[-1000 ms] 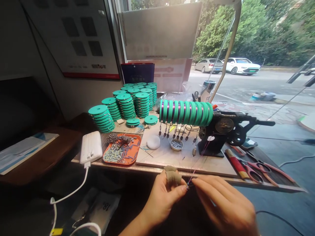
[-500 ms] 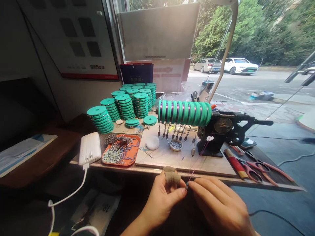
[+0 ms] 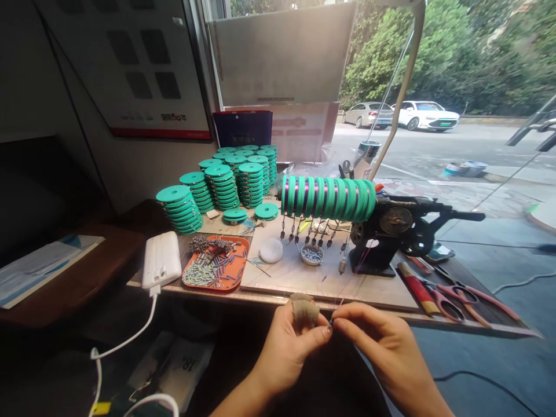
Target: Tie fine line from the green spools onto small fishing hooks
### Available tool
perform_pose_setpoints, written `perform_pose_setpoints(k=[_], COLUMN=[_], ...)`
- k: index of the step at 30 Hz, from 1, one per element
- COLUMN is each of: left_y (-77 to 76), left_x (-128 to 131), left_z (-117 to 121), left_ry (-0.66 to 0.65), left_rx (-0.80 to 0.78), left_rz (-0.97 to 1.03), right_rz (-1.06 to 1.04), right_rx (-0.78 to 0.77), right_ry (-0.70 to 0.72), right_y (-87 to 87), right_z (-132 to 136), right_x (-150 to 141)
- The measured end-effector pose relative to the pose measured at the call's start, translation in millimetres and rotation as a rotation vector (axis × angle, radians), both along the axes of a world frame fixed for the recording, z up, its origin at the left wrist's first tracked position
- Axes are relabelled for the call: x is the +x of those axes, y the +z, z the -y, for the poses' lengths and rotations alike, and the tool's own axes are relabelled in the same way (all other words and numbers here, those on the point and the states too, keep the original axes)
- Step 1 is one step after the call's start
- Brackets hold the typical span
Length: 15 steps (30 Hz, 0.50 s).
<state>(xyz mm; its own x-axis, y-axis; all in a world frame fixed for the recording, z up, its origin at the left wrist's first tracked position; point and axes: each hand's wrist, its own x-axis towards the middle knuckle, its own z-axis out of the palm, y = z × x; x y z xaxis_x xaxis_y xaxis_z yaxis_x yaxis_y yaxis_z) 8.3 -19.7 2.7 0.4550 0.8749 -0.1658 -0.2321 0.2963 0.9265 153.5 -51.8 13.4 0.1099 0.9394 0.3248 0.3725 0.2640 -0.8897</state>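
Observation:
My left hand [image 3: 286,341], with tan tape wrapped round its fingers, pinches a small metal piece [image 3: 330,326] between thumb and fingertip in front of the table edge. It is too small for me to make out its kind. Thumb and forefinger of my right hand [image 3: 377,339] are closed on the thin purple line [image 3: 341,300] right beside that piece. The line runs up toward a black hand-cranked winder [image 3: 395,220]. On the winder's shaft sits a row of green foam spools [image 3: 328,198] wound with purple line, with small metal swivels and weights dangling below.
Stacks of green spools [image 3: 221,188] stand at the back left. An orange tray [image 3: 237,272] of small parts, a white power bank [image 3: 161,260], a round white lid [image 3: 270,251] and a small bowl of beads [image 3: 311,255] lie nearer. Scissors [image 3: 452,310] lie at the right edge.
My right hand has turned, its fingers now bent into a clearer pinch at the small piece. My left hand stays nearly still. The view has shifted slightly.

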Motion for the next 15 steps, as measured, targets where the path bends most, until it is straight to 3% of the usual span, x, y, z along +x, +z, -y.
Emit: perform_pose_setpoints(k=[15], left_y=[-3.4], left_x=[-1.2], left_z=[-4.4], left_ry=[-0.042], left_rx=[-0.151], left_rz=[0.063], right_rz=[-0.025], right_rx=[-0.097], right_ry=[0.078], right_y=[3.0], right_z=[-6.1], right_x=[2.5])
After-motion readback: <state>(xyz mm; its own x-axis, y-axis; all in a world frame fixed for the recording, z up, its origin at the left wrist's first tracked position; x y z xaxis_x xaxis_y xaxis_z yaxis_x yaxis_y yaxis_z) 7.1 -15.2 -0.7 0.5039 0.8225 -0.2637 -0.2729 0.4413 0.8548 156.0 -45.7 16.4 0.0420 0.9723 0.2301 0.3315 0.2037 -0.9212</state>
